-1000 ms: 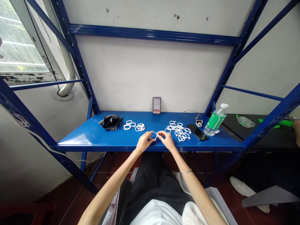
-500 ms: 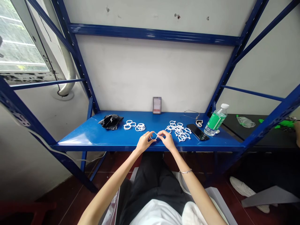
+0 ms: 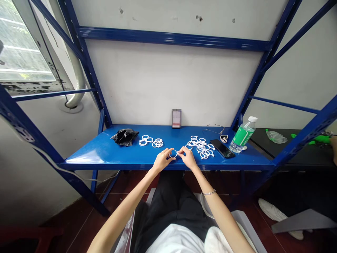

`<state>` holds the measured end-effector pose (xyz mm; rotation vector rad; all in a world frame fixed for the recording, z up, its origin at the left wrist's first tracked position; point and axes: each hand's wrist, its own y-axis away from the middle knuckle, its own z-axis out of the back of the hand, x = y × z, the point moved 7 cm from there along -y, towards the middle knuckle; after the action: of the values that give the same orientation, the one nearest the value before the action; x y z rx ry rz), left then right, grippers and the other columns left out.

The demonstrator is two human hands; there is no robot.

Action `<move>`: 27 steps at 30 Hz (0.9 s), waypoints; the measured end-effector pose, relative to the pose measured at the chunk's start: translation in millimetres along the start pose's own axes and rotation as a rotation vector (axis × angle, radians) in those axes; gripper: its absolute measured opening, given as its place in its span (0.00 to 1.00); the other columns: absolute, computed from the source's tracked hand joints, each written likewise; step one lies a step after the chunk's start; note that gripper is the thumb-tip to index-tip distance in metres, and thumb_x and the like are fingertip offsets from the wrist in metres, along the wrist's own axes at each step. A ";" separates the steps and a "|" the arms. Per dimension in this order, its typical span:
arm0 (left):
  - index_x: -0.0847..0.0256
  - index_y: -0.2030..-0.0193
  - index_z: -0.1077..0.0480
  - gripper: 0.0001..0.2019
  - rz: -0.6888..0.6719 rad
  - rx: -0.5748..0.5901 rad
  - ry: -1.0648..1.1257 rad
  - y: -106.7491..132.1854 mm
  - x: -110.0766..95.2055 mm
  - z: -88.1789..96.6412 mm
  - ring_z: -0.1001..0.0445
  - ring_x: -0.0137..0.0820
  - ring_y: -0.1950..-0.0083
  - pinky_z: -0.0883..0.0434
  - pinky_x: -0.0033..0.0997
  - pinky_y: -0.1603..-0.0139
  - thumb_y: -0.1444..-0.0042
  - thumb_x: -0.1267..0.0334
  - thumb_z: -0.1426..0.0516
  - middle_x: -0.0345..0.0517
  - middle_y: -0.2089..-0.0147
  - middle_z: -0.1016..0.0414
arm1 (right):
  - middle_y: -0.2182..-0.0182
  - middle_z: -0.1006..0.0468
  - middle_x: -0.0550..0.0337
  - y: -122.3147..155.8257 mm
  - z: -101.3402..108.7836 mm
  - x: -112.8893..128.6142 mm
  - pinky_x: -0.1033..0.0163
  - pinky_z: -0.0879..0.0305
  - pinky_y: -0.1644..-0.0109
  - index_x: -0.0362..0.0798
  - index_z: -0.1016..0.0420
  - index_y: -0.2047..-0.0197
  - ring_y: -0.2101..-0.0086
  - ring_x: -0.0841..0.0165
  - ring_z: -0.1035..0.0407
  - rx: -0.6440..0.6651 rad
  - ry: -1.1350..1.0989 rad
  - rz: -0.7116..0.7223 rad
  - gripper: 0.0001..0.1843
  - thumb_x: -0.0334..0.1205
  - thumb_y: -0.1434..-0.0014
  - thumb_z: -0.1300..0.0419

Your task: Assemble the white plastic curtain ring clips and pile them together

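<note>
Compared w/ 1 sec ago, v. little has changed: the left hand point(image 3: 162, 160) and the right hand point(image 3: 187, 158) are still together at the near edge of the blue table point(image 3: 86, 154), w/ the same white ring point(image 3: 176, 152) btwn them. The ring appears a tiny bit more to the right, but this shift is so small that it may come only from head motion. The thumb and index finger of the left hand are closed on the left side of the ring; those of the right hand are pinched together at its right side. What exactly the right fingertips press there, I can't tell, b/c it is too small. The other rings look untouched in the same interval: the small left group point(image 3: 143, 143) and the round stack point(image 3: 157, 143) beside it lie left of the hands and a bit farther, while the larger right pile point(image 3: 204, 153) lies to the right, near the black smartphone point(image 3: 223, 149) and the water bottle point(image 3: 240, 137). The black plastic bag point(image 3: 124, 137) also stays at the far left. So, in my judgement, the work on this one ring is prob. still in progress, i.e. a fine two-hand adjustment, w/ no ring released in this short time.
</note>
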<state>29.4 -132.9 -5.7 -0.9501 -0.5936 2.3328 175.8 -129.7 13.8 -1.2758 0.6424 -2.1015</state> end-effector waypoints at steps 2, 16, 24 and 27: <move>0.56 0.46 0.34 0.20 -0.001 0.003 0.001 0.2 0.2 -0.1 0.31 0.27 0.69 0.30 0.25 0.67 0.44 0.57 0.40 0.40 0.62 0.30 | 0.73 0.30 0.60 0.1 0.2 0.6 0.60 0.37 0.65 0.49 0.33 0.73 0.71 0.65 0.34 -0.002 0.005 0.006 0.09 0.39 0.40 0.44; 0.55 0.44 0.36 0.20 0.019 0.010 -0.024 -0.6 -1.0 1.1 0.30 0.27 0.68 0.30 0.26 0.67 0.43 0.58 0.42 0.41 0.60 0.29 | 0.71 0.27 0.58 0.4 2.1 5.8 0.59 0.34 0.62 0.49 0.29 0.70 0.68 0.64 0.32 -0.014 -0.002 0.009 0.07 0.39 0.40 0.42; 0.54 0.40 0.41 0.22 0.030 0.010 -0.062 -0.1 -4.5 1.2 0.26 0.30 0.62 0.29 0.26 0.66 0.40 0.57 0.45 0.45 0.51 0.29 | 0.65 0.24 0.57 1.7 -0.2 0.8 0.57 0.31 0.57 0.49 0.27 0.61 0.64 0.64 0.30 0.008 -0.038 -0.036 0.07 0.40 0.41 0.43; 0.54 0.40 0.41 0.21 0.024 0.007 -0.081 0.6 -5.1 1.5 0.26 0.30 0.62 0.28 0.26 0.65 0.40 0.57 0.45 0.45 0.49 0.30 | 0.64 0.24 0.56 1.5 -0.1 0.7 0.58 0.31 0.57 0.49 0.26 0.60 0.64 0.64 0.29 0.015 -0.067 -0.049 0.07 0.40 0.41 0.42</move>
<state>31.2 -136.8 -2.5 -0.8676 -0.6090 2.4025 175.8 -131.2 13.2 -1.3607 0.5712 -2.0890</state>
